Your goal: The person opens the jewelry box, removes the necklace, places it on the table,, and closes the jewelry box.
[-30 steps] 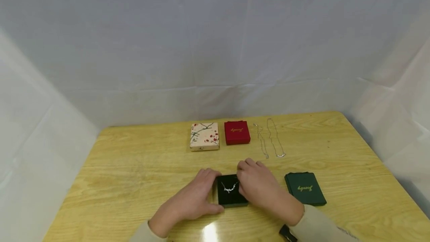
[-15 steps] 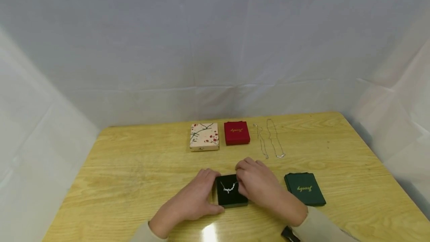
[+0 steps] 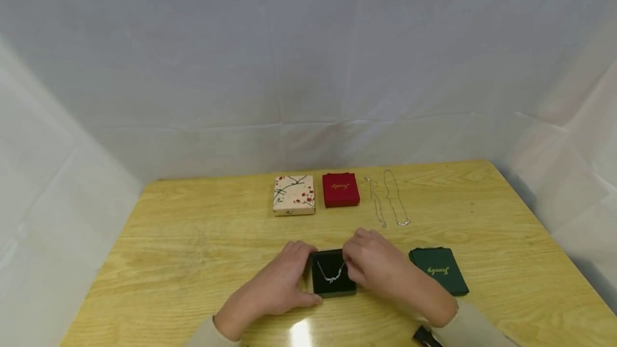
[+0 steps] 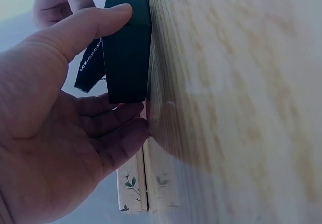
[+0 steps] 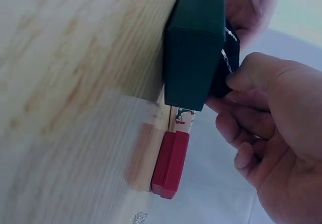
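A dark green jewelry box [image 3: 333, 294] stands without its lid on the table. My left hand [image 3: 284, 283] grips it from the left, thumb [image 4: 113, 20] on the near side and fingers around the far side. A black insert pad [image 4: 86, 73] sticks up tilted out of the box. Across the pad hangs a silver necklace [image 3: 331, 279] with a sparkling pendant piece. My right hand [image 3: 376, 261] pinches the pad's right edge between thumb [image 5: 246, 75] and fingers, close to the necklace chain. Its fingertips are partly hidden in the head view.
The green lid [image 3: 439, 271] marked "Jewelry" lies right of my right hand. Farther back stand a floral box [image 3: 294, 195] and a red box [image 3: 340, 190]. Two silver necklaces [image 3: 398, 203] lie spread right of the red box. White cloth [image 3: 308, 68] walls the table [image 3: 193, 240].
My right hand has shifted slightly right. The insert pad looks more tilted, and the pendant piece sits lower in the head view. My left hand stays put on the box.
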`<action>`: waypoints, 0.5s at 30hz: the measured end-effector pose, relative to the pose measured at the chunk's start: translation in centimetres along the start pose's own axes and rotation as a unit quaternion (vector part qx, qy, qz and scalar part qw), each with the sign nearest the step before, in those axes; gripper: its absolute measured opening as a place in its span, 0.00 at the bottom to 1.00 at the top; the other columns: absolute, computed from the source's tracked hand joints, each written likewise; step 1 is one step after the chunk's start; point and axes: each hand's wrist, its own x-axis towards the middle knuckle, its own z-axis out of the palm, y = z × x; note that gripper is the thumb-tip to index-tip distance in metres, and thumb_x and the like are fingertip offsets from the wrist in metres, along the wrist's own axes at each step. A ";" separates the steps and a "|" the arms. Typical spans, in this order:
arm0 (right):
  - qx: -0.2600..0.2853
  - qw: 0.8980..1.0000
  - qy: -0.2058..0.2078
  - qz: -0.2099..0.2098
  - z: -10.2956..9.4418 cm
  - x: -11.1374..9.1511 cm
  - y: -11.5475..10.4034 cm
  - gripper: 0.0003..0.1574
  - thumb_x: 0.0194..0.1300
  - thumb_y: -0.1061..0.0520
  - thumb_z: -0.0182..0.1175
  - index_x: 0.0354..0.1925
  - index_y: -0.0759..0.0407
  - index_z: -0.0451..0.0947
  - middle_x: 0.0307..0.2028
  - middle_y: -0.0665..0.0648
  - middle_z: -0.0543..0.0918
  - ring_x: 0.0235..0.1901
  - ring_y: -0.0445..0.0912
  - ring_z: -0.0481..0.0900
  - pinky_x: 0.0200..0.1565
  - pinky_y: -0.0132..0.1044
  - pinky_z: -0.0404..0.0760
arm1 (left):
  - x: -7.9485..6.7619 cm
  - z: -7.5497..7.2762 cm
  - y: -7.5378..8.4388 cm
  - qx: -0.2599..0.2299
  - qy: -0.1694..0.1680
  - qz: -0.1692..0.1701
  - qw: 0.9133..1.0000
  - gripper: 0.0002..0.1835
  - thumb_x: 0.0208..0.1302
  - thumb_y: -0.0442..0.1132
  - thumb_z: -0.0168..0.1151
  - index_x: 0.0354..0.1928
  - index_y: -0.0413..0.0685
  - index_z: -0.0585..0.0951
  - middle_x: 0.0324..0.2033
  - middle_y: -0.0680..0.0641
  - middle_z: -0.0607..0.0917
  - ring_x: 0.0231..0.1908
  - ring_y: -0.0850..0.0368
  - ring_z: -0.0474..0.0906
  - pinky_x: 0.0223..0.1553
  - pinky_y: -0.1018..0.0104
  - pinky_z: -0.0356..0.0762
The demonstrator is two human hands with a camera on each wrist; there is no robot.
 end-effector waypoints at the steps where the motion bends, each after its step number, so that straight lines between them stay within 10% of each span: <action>1: 0.017 1.000 -0.006 0.006 -0.1 -0.1 0.0 0.06 0.64 0.61 0.68 0.33 0.50 0.82 0.31 0.42 0.80 0.35 0.40 0.71 0.43 0.40 0.78 | 0.0 0.0 0.0 0.000 0.000 0.000 1.000 0.45 0.52 0.53 0.85 0.68 0.41 0.73 0.58 0.51 0.78 0.59 0.57 0.72 0.66 0.55 0.75; 15: 0.237 0.966 -0.043 0.095 -0.7 -0.5 0.7 0.07 0.73 0.58 0.69 0.42 0.46 0.80 0.37 0.41 0.81 0.36 0.40 0.78 0.39 0.35 0.81 | 0.0 0.0 0.0 0.002 0.003 0.008 1.000 0.44 0.51 0.51 0.85 0.66 0.41 0.74 0.56 0.51 0.79 0.56 0.58 0.71 0.64 0.56 0.76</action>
